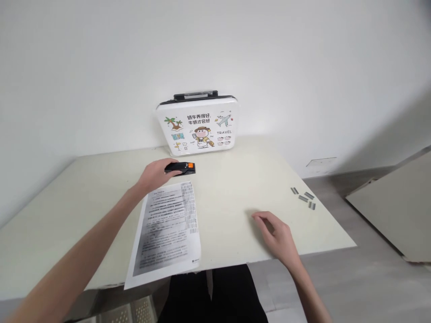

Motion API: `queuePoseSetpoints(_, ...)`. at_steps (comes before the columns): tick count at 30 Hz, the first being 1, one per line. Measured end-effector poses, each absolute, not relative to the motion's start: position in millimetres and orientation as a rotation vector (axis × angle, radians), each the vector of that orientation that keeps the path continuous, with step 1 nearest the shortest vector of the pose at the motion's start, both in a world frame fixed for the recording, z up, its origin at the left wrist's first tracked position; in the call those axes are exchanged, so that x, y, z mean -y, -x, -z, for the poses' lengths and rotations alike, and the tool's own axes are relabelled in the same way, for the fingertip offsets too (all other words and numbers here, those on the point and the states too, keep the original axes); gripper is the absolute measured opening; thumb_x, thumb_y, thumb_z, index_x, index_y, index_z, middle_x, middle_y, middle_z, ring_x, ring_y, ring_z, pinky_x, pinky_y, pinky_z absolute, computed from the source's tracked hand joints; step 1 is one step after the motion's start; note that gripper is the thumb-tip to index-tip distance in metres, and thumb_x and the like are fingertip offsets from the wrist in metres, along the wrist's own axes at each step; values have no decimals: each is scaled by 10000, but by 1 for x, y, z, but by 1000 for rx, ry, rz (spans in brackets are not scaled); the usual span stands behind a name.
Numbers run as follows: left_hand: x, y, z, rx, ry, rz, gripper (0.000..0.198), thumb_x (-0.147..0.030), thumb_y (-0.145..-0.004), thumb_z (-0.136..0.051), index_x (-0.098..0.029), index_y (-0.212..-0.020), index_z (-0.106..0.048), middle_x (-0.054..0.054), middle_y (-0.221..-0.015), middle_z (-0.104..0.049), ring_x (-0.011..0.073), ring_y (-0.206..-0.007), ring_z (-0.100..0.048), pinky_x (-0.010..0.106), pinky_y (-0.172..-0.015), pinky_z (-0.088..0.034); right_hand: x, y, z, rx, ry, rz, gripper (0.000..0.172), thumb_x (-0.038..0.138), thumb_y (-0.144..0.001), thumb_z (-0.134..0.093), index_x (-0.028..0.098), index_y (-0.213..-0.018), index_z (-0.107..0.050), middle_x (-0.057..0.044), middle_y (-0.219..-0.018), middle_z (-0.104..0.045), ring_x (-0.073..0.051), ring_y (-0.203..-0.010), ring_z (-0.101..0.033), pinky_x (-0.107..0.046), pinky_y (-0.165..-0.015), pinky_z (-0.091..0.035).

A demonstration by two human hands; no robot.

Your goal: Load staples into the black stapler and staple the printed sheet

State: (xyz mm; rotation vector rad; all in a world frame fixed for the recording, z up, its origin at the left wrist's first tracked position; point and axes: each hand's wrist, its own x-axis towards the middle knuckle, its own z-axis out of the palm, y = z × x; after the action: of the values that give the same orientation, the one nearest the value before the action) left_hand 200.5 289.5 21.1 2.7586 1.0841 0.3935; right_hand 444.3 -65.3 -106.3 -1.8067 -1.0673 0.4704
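Note:
My left hand (158,174) grips the rear end of a black stapler (183,168) with an orange patch on top. The stapler lies at the far side of the table, just beyond the top edge of a printed sheet of paper (164,237). That sheet carries dense dark text, and rows of staples seem to line its right side; its lower edge hangs over the table's front. Near the front edge, to the right of the paper, my right hand (278,235) is loosely closed, thumb and finger meeting at the tips, with nothing visible in it.
A white case (202,128) with cartoon prints and a black handle stands at the back against the wall. Several short strips of staples (305,197) lie near the right edge of the pale table (232,179). A white panel (400,206) stands beyond the table on the right.

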Motion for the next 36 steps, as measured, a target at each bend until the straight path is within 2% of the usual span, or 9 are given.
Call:
queuePoseSetpoints(3,-252,-212,-32,-884,-2788,-430,409,-530,-947,-642,-236,-1224,-708,60,-1205,-773,298,-1075,-710,400,-938,-511,66,-443,106,1063,1820,-475,356,522,-1040,-506,249,-1058,-734,-97,-1131,-779,-270,-1009,-721,-279,-574,-496)
queuePoseSetpoints(7,-202,-232,-22,-679,-2764,-271,365,-510,-982,-612,-238,-1210,-697,52,-1141,-782,262,-971,-731,359,-810,-525,65,-441,106,1050,1826,-469,367,535,-1036,-510,246,-1053,-736,-97,-1119,-781,-266,-1007,-723,-285,-610,-513)
queuePoseSetpoints(12,-161,-256,12,-467,-2777,-112,277,-410,-993,-644,-229,-1198,-682,40,-1141,-778,259,-975,-733,351,-780,-519,63,-442,108,1044,1830,-452,382,547,-1028,-516,242,-1047,-747,-100,-1137,-783,-275,-1037,-722,-325,-775,-556)
queuePoseSetpoints(19,-132,-277,38,-359,-2742,-135,237,-370,-999,-648,-219,-1178,-682,51,-1128,-773,266,-969,-736,356,-785,-525,60,-442,108,933,1805,-517,411,587,-1005,-548,239,-1097,-746,-100,-1167,-782,-286,-1104,-712,-380,-941,-548)
queuePoseSetpoints(23,-122,-277,49,-403,-2624,-234,257,-387,-977,-702,-252,-1193,-671,21,-1137,-774,250,-990,-740,349,-823,-541,53,-438,105,817,1807,-513,456,626,-987,-557,228,-1114,-741,-101,-1159,-782,-279,-1084,-715,-379,-935,-550)
queuePoseSetpoints(27,-126,-258,59,-515,-2516,-310,500,-386,-910,-797,-278,-1349,-585,26,-1222,-745,252,-1046,-732,362,-877,-561,44,-432,104,789,1832,-473,488,645,-991,-531,222,-1119,-738,-108,-1163,-777,-272,-1047,-711,-377,-900,-547)
queuePoseSetpoints(29,-131,-242,62,-536,-2497,-323,552,-349,-898,-812,-287,-1381,-552,28,-1224,-739,255,-1071,-721,375,-900,-562,41,-429,103,807,1862,-449,500,651,-1004,-498,223,-1092,-742,-105,-1149,-776,-269,-1022,-704,-375,-875,-537)
queuePoseSetpoints(32,-138,-216,63,-542,-2495,-352,510,-308,-924,-786,-304,-1374,-545,9,-1221,-740,261,-1163,-686,408,-985,-538,39,-426,102,833,1933,-431,524,658,-1022,-446,231,-1055,-748,-97,-1120,-775,-268,-990,-687,-376,-859,-513)
queuePoseSetpoints(36,-139,-192,64,-620,-2491,-383,354,-323,-958,-742,-294,-1282,-601,11,-1267,-720,265,-1206,-664,433,-1035,-520,38,-421,103,841,1991,-417,533,644,-1049,-390,249,-1073,-748,-94,-1138,-766,-277,-1040,-665,-380,-882,-489)
